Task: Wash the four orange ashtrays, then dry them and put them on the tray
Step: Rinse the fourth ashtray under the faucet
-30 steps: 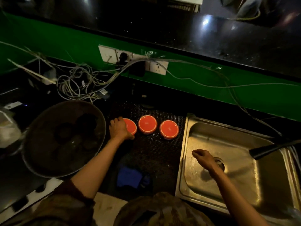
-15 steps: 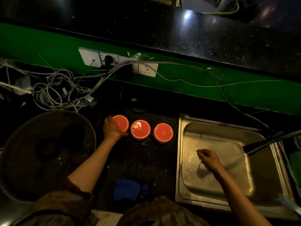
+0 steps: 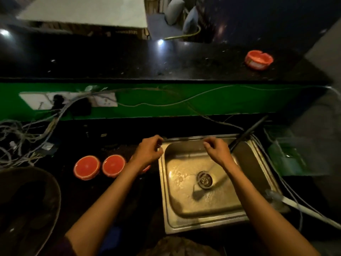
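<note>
Two orange ashtrays lie upside down on the dark mat left of the sink, one beside the other. A third peeks out from under my left forearm. A fourth orange ashtray stands upright on the raised black counter at the far right. My left hand hovers at the sink's back left corner, fingers loosely curled, holding nothing. My right hand hangs over the back of the steel sink, fingers loosely curled and empty. Water runs from the black tap towards the drain.
A large round dark metal tray sits at the lower left. A tangle of cables runs from wall sockets on the green strip. A white hose crosses the sink's right rim. A green object lies right of the sink.
My left hand let go of the leftmost ashtray and moved right to the sink's corner. My right hand rose towards the sink's back. The view tilted up, revealing the fourth ashtray.
</note>
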